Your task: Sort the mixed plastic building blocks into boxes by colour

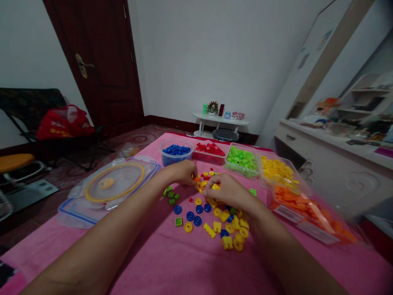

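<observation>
Left hand (pixel 186 173) curled at loose orange pieces (pixel 195 180), right hand (pixel 226 189) bent over loose yellow pieces (pixel 217 227); couldn't tell whether either pinched any. Pieces lay on pink cloth (pixel 184 258), nearer than red-brick box (pixel 209 157).

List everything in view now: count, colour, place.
Cloth: one, pink, under containers
Tub: one, clear, far cloth edge, holding blue pieces
Boxes: four, clear, right of tub, holding red, green, yellow, orange pieces
Lids: several, clear, blue or yellow rims, left on cloth
Loose pieces: many, mixed colours, centre of cloth
Door: one, dark red, back left
Chair: one, dark, left
Bag: one, red, on chair
Stool: one, orange seat, left edge
Flat panel: one, pale, left floor
Low shelf: one, white, back wall, holding small items
Drawer unit: one, white, right, cluttered top
Left hand, right hand: one each, bare, at loose pieces
</observation>
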Demonstrator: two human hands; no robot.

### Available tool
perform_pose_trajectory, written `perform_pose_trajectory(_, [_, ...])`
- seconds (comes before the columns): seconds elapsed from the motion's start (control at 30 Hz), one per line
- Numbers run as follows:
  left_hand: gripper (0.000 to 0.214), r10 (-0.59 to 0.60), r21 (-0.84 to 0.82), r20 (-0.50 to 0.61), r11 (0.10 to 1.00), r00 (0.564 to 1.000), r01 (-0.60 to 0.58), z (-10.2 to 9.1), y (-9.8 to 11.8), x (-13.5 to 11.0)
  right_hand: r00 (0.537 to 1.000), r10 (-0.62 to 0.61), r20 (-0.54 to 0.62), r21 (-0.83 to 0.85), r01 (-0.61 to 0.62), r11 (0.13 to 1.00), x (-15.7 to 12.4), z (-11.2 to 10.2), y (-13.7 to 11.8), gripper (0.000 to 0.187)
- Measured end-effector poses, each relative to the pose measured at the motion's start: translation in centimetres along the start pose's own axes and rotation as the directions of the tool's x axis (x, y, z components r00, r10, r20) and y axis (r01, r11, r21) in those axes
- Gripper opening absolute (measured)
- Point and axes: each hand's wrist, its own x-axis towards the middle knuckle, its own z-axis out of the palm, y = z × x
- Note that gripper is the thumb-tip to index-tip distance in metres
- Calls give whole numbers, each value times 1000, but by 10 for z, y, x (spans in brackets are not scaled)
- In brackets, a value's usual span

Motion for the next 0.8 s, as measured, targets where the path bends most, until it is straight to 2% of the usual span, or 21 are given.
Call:
perform_pose_trajectory(0.03, [12,34,-18,-150,999,988,-37,-3,2,1,998,29,-52,229,-16,973,3,-3,3,16])
perform_pose_trajectory(0.07, [16,57,-46,-299,996,953,-74,-6,4,2,994,67,-89,453,-20,891,5,-5,5,18])
perform_pose_trajectory(0.13, [24,65,-137,-524,978,849,-159,-10,11,4,987,134,-92,790,-9,613,9,-6,11,20])
perform_pose_trajectory(0.2, [26,61,-221,-645,939,761,-262,-8,19,5,990,143,-22,947,-25,320,11,-3,13,20])
perform_pose_trajectory(0.27, [23,88,-247,-687,905,722,-345,-3,29,5,992,118,46,991,-60,117,11,2,13,23])
perform_pose_trajectory(0.3, [20,124,-241,-678,894,725,-378,1,34,5,992,109,68,996,-73,47,11,6,13,23])
perform_pose_trajectory(0.4, [28,245,-234,-593,859,767,-455,10,47,3,984,139,115,990,-101,-103,12,14,11,26])
perform_pose_trajectory(0.47, [36,285,-226,-567,848,773,-479,12,51,3,979,164,120,982,-93,-166,12,14,10,30])
perform_pose_trajectory(0.57, [32,284,-194,-601,855,747,-481,13,46,5,980,186,66,986,-35,-166,12,-2,8,28])
perform_pose_trajectory(0.63, [29,245,-177,-631,878,736,-445,16,35,11,974,227,-16,997,32,-66,8,-24,5,24])
perform_pose_trajectory(0.7, [28,195,-158,-647,911,737,-380,23,20,20,950,275,-145,987,118,113,1,-52,4,19])
perform_pose_trajectory(0.8, [28,185,-119,-625,937,759,-327,40,-3,34,872,324,-367,861,186,473,-16,-98,16,19])
